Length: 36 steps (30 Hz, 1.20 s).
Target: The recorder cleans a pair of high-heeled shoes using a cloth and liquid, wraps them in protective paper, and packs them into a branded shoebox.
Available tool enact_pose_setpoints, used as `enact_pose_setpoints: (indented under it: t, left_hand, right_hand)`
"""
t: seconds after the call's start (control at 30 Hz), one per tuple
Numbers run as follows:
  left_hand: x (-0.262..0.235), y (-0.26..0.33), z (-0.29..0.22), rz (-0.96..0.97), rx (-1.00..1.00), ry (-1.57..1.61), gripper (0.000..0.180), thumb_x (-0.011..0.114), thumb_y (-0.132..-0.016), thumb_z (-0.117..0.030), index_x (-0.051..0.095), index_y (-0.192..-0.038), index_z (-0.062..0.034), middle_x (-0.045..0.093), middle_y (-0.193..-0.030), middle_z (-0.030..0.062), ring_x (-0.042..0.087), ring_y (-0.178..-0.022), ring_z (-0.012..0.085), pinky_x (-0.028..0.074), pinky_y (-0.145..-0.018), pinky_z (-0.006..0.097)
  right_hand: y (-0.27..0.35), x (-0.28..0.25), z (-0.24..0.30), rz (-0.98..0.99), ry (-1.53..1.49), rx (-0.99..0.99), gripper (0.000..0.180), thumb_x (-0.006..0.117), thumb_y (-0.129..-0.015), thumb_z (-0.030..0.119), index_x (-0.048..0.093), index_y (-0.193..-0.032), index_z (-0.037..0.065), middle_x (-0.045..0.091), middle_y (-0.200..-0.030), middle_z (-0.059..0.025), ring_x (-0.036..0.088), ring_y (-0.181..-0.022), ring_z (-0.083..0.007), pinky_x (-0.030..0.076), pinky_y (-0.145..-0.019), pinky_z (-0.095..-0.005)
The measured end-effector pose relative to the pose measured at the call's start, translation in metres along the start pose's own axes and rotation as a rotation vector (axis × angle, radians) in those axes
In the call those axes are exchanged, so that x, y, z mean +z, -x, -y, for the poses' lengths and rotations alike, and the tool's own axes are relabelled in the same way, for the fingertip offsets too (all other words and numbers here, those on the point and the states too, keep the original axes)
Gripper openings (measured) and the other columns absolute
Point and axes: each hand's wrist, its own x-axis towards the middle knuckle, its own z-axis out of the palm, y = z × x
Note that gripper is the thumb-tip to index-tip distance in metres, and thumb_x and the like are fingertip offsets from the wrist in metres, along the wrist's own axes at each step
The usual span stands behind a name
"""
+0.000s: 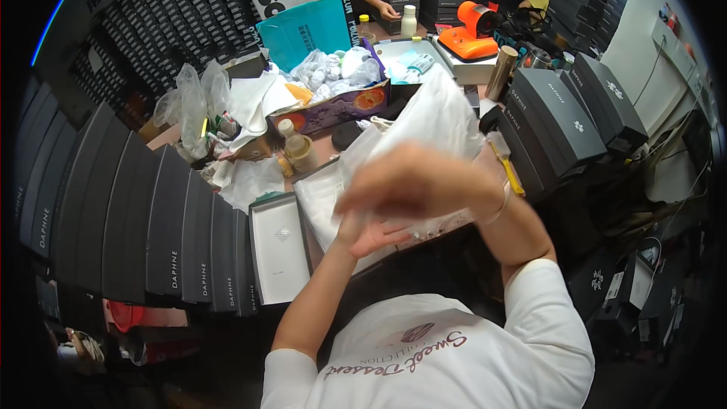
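Blurred and large in view, the bare right hand [424, 179] is raised nearest the camera; whether anything is gripped by it cannot be told. Just beyond, a large translucent white sheet [443, 110] is seen, right of a purple floral cardboard carton [333, 110]. Below, the bare left hand [369, 238] (partly hidden) is held unclenched, fingers spread. Left of it, a shallow white-interior box [280, 246] is set beside upright dark-grey boxes [163, 231].
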Motion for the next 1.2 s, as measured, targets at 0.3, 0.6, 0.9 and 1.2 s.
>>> enact_pose_setpoints:
  t: [0.3, 0.6, 0.9, 1.2]
  left_hand:
    - [-0.066, 0.064, 0.025, 0.181, 0.035, 0.196, 0.068, 0.049, -0.093, -0.052, 0.037, -0.138, -0.0030, 0.055, -0.122, 0.0215, 0.060, -0.103, 0.0338, 0.052, -0.087, 0.043]
    - [0.005, 0.191, -0.049, -0.654, 0.187, -1.845, 0.106, 0.083, -0.055, -0.007, 0.029, -0.146, -0.0110, 0.051, -0.130, 0.0184, 0.052, -0.120, 0.0349, 0.043, -0.102, 0.037]
    - [-0.081, 0.031, -0.029, -0.727, 0.856, -0.535, 0.079, 0.047, -0.090, -0.002, -0.003, -0.150, -0.0045, 0.028, -0.148, 0.0168, 0.034, -0.133, 0.0249, 0.028, -0.110, 0.033]
    - [-0.086, 0.024, 0.011, -0.651, 0.356, -0.349, 0.051, 0.052, -0.097, -0.030, 0.037, -0.135, -0.0001, 0.052, -0.123, 0.0106, 0.049, -0.116, 0.0182, 0.038, -0.100, 0.035]
  right_hand:
    - [0.033, 0.182, 0.023, 0.244, -0.421, -0.047, 0.022, 0.061, -0.087, 0.014, 0.060, -0.107, 0.004, 0.061, -0.087, -0.0106, 0.063, -0.078, -0.0252, 0.050, -0.065, -0.0336]
    - [0.115, 0.145, -0.038, -0.248, -1.207, 0.799, 0.084, 0.066, -0.083, 0.035, 0.021, -0.150, 0.012, 0.030, -0.148, -0.0151, 0.048, -0.119, -0.0216, 0.047, -0.093, -0.0346]
    - [0.064, 0.171, -0.080, -0.231, 0.215, 0.710, 0.086, 0.067, -0.081, 0.014, 0.014, -0.148, 0.005, 0.034, -0.134, -0.0382, 0.055, -0.103, -0.0520, 0.048, -0.085, -0.0492]
    - [0.092, 0.216, -0.133, -0.069, 0.125, 0.698, 0.088, 0.067, -0.082, 0.016, 0.011, -0.145, -0.008, 0.049, -0.101, -0.0352, 0.056, -0.084, -0.0487, 0.049, -0.074, -0.0454]
